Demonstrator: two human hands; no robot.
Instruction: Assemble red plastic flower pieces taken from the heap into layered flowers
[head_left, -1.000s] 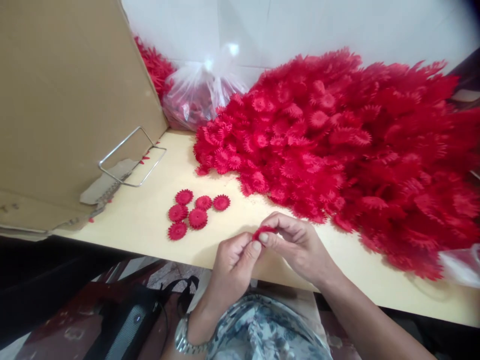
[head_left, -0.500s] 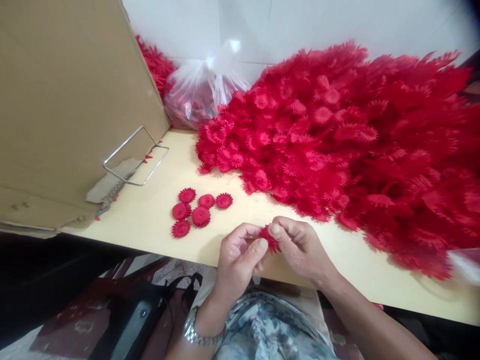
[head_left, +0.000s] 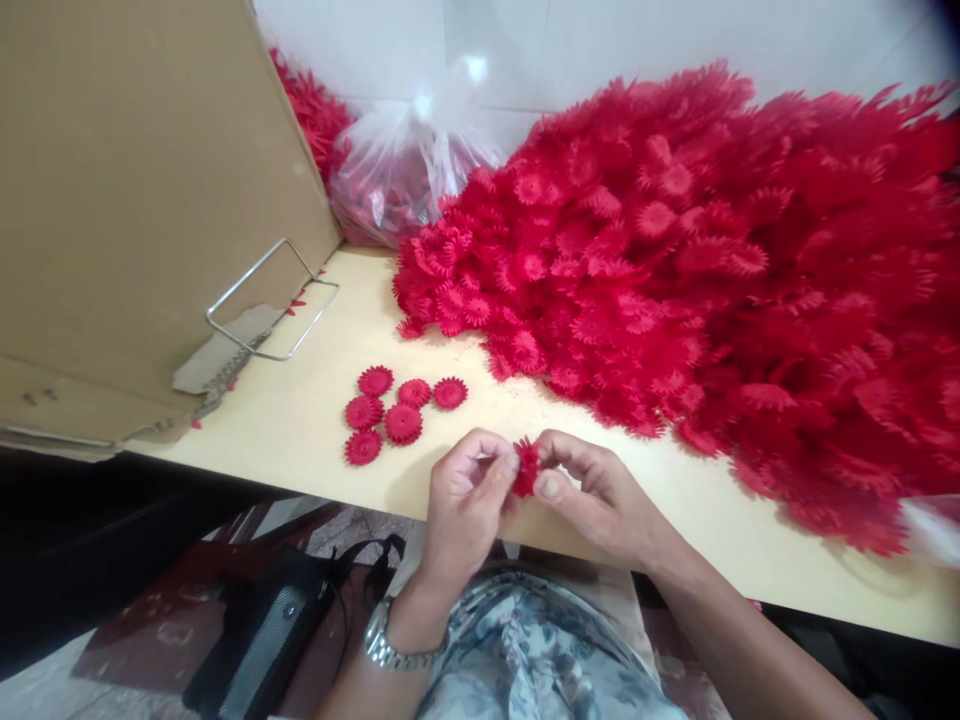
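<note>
Between my hands, over the front part of the table, is a small red artificial flower [head_left: 526, 467] with a toothed edge. Its left side is pinched between the thumb and forefinger of my left hand [head_left: 469, 495]. My right hand [head_left: 596, 495] grips the other side with thumb and bent fingers, which hide part of the petals. To the left of my hands, several round red flowers [head_left: 403, 424] lie flat in a loose group on the tabletop.
A big heap of red flower pieces [head_left: 637, 260] covers the back and right of the table [head_left: 300, 410]. Behind stands a clear plastic bag [head_left: 409, 180] of red pieces. On the left are a cardboard box [head_left: 150, 200] and a bent wire frame [head_left: 274, 300].
The flower between my hands has been turned, its toothed edge now pointing up. My left hand has shifted slightly left, and my right thumb has moved lower. The grouped flowers stay put.
</note>
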